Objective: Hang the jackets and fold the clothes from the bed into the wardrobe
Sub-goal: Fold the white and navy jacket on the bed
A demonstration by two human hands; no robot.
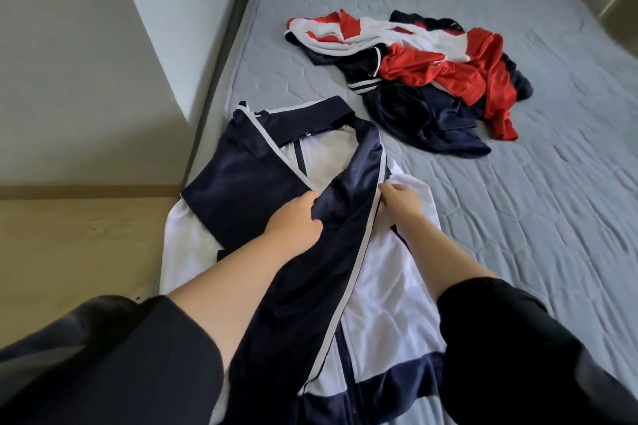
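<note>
Caught mid-fold on the navy-and-white jacket (362, 269), spread on the near corner of the bed (518, 183), hem toward the wearer. Left hand (297, 221) clenched on the navy sleeve (331, 252), drawn across the white front; right hand (402, 198) pinching the white-piped edge of that sleeve near the chest. Judged the sleeve-laying step, far from finished. Next called for flattening the sleeve straight, then doubling the body upward. Left waiting: the red, white and navy heap (414, 69), well apart up the mattress. No wardrobe in view
</note>
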